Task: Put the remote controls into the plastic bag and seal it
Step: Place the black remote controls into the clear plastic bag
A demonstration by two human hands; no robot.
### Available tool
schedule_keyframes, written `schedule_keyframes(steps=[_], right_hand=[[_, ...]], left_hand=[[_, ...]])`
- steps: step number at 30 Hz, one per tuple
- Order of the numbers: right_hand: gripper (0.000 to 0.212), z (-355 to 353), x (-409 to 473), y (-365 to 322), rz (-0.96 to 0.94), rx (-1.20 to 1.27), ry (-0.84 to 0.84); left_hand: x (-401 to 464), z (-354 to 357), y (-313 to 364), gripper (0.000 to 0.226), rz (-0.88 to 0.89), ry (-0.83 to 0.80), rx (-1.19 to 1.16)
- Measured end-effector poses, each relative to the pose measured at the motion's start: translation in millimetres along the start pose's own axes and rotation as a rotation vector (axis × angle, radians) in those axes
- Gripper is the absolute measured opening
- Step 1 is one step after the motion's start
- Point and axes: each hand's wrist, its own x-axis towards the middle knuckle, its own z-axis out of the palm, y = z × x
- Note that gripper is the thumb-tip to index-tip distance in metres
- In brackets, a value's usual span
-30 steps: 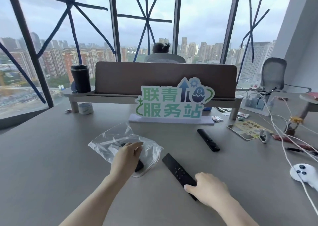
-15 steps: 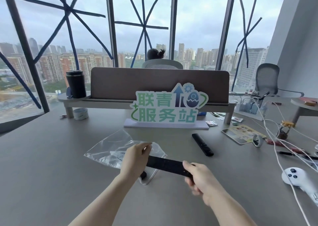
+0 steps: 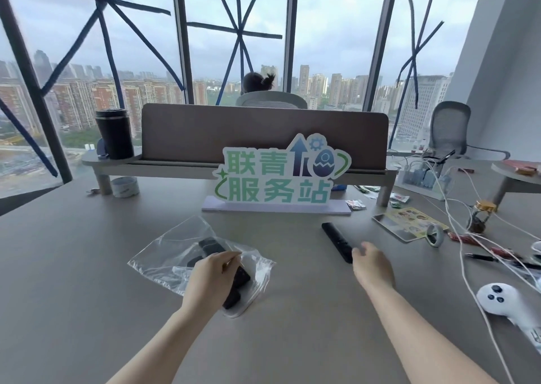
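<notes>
Desk grey, cluttered right; plastic bag flat; taped windows behind.

both forearms bare, no sleeves; left hand and right hand ungloved.

Two bare forearms reach forward. The left hand curls palm-down, fingers pinched together. The right hand extends, fingers loosely spread.

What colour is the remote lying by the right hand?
Black, seen in the head view: the remote on the grey table.
</notes>
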Motion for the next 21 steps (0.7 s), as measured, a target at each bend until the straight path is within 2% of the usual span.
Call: schedule_keyframes(steps=[2, 4, 6, 9, 11, 14, 16, 18, 21], right_hand=[[0.047, 7.2, 22.7, 1.6, -0.007, -0.118, -0.059], [0.047, 15.7, 32.1, -0.8, -0.024, -0.236, -0.076], [0.038, 25.1, 31.6, -0.3, -0.071, -0.323, -0.041], [0.023, 34.0, 27.3, 4.2, -0.096, -0.3, -0.03], [0.017, 26.9, 21.5, 3.8, -0.074, -0.145, -0.122], [0.023, -4.0, 0.8, -1.7, 0.1, 0.404, -0.282], [0.028, -31.8, -23.7, -4.1, 0.179, 0.643, -0.474], [0.03, -53.4, -49.8, -8.3, 0.195, 0.674, -0.664], [0.028, -50.7, -87.2, -20.5, 0.199, 0.53, -0.878]], left_hand=[[-2.9, -2.3, -1.1, 0.023, -0.003, 0.006, -0.001], [-6.0, -3.4, -2.9, 0.023, 0.003, 0.007, 0.009], [-9.6, -3.6, -4.8, 0.024, 0.001, 0.0, 0.014], [-12.5, -3.6, -6.3, 0.023, 0.009, -0.001, 0.029], [-12.3, -2.9, -4.6, 0.023, 0.007, -0.001, 0.044], [-8.3, -1.2, 0.7, 0.025, -0.014, 0.0, 0.071], [-4.7, -0.9, 5.8, 0.027, -0.035, -0.006, 0.077], [-1.8, -1.1, 11.1, 0.027, -0.042, -0.017, 0.059], [-3.6, -2.5, 18.6, 0.026, -0.033, -0.02, 0.022]])
